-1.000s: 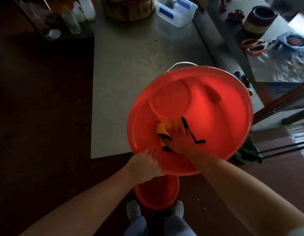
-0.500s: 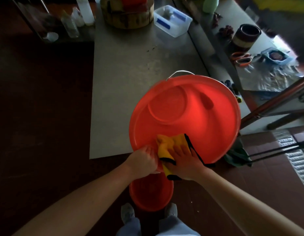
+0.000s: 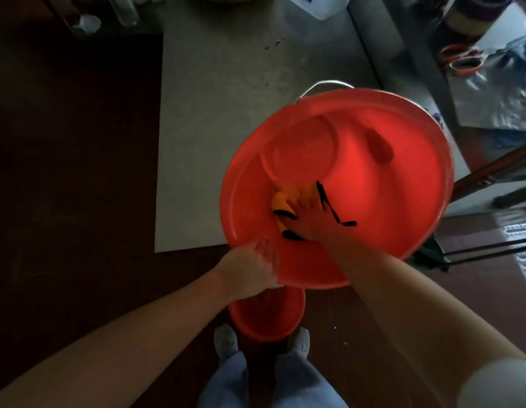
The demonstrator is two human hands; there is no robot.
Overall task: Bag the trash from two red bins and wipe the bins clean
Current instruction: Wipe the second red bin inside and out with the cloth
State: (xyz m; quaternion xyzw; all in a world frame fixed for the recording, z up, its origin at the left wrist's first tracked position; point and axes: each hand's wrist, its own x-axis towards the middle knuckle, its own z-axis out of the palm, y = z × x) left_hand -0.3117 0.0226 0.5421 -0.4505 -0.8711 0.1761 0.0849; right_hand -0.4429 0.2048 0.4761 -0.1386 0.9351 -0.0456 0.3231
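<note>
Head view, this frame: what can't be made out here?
All in the head view:
- Small red bin: mostly hidden beneath large red bin and left hand; cleanliness unknowable.
- Yellow cloth: partly covered by right hand.
- Clear container: cut off by top edge.
- Scissors, far right: blurred.

free: table (image 3: 214,142) left of big bin (image 3: 388,216) | blocked: right by wooden poles (image 3: 491,169), below by small bin (image 3: 264,319)
</note>
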